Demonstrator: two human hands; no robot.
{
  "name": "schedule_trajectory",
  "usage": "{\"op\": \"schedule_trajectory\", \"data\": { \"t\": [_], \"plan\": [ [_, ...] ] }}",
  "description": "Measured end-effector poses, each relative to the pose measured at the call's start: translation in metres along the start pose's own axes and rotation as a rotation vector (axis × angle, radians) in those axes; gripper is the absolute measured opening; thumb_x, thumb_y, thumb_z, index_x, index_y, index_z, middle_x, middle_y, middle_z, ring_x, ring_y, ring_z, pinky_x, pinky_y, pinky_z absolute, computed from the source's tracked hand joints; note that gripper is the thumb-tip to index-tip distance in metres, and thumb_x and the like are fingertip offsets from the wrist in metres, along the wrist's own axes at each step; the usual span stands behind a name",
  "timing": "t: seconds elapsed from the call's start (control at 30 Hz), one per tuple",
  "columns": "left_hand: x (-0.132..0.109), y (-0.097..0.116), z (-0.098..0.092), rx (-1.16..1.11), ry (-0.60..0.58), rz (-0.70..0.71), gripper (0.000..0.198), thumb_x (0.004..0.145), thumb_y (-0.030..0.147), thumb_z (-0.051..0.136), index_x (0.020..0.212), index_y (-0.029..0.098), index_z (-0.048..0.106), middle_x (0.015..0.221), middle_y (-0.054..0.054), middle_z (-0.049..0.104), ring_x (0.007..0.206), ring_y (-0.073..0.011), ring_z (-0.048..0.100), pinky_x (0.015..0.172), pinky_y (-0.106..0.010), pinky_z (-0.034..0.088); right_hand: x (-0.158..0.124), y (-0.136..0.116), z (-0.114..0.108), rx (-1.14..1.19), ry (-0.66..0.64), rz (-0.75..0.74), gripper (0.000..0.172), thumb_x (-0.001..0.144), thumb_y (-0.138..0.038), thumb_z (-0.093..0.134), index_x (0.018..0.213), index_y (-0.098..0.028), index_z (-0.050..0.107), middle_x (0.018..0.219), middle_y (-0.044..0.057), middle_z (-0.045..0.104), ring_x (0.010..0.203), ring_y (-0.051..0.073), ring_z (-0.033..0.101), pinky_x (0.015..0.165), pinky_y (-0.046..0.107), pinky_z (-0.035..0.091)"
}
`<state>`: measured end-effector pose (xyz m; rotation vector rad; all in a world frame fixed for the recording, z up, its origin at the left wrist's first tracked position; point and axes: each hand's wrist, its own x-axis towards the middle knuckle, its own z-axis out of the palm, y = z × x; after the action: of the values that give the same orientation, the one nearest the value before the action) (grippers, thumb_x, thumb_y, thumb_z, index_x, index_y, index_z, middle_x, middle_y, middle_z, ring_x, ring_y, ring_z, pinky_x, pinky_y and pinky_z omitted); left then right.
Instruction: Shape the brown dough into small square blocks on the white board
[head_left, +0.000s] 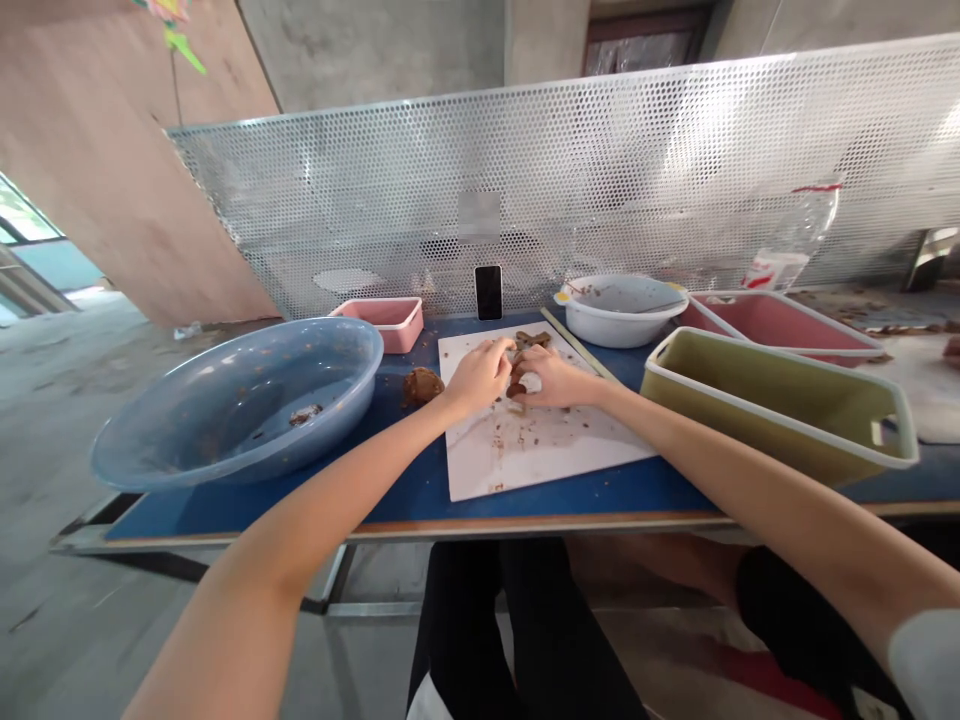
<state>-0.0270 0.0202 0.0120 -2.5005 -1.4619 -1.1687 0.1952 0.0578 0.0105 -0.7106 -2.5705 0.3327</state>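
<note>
Both hands meet over the far half of a white cutting board (547, 455) on the blue table. My left hand (480, 374) and my right hand (550, 378) are closed in a pinch on a small dark brown piece (517, 385) held between them. More brown pieces (532, 340) lie at the board's far edge, and crumbs are scattered over the board. A brown lump (422, 385) rests on the table just left of the board.
A big blue basin (240, 400) sits at left, a pink tub (384, 320) behind it. A phone (488, 292) leans on the perforated metal screen. A white bowl (619, 310), a red tray (780, 325) and an olive bin (780, 405) stand at right.
</note>
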Motion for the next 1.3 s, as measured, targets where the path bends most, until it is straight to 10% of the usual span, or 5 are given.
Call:
{"op": "schedule_trajectory", "data": {
  "t": [0.33, 0.53, 1.3],
  "plan": [
    [-0.034, 0.005, -0.01, 0.061, -0.011, 0.029, 0.02, 0.105, 0.012, 0.049, 0.111, 0.027, 0.062, 0.112, -0.008, 0.071, 0.1, -0.0245, 0.072, 0.092, -0.038, 0.058, -0.02, 0.009, 0.017, -0.002, 0.058, -0.074, 0.023, 0.099, -0.053, 0.083, 0.104, -0.031, 0.082, 0.132, 0.009, 0.073, 0.128, 0.034, 0.059, 0.115, 0.059, 0.046],
    [-0.033, 0.011, -0.029, 0.036, -0.235, -0.092, 0.018, 0.099, 0.014, 0.055, 0.099, 0.025, 0.069, 0.105, -0.007, 0.073, 0.088, -0.0246, 0.073, 0.082, -0.04, 0.059, -0.027, 0.003, 0.004, -0.007, -0.029, -0.049, 0.029, 0.101, -0.053, 0.082, 0.117, -0.029, 0.083, 0.137, 0.011, 0.074, 0.13, 0.036, 0.06, 0.117, 0.061, 0.045],
    [-0.04, 0.013, -0.016, 0.002, -0.402, 0.013, 0.014, 0.097, 0.032, 0.086, 0.102, 0.023, 0.076, 0.11, -0.008, 0.073, 0.101, -0.0281, 0.076, 0.091, -0.04, 0.063, -0.029, 0.003, 0.006, -0.025, 0.019, -0.1, 0.01, 0.097, -0.034, 0.084, 0.098, -0.025, 0.079, 0.126, 0.01, 0.076, 0.128, 0.035, 0.062, 0.112, 0.059, 0.046]
  ]
}}
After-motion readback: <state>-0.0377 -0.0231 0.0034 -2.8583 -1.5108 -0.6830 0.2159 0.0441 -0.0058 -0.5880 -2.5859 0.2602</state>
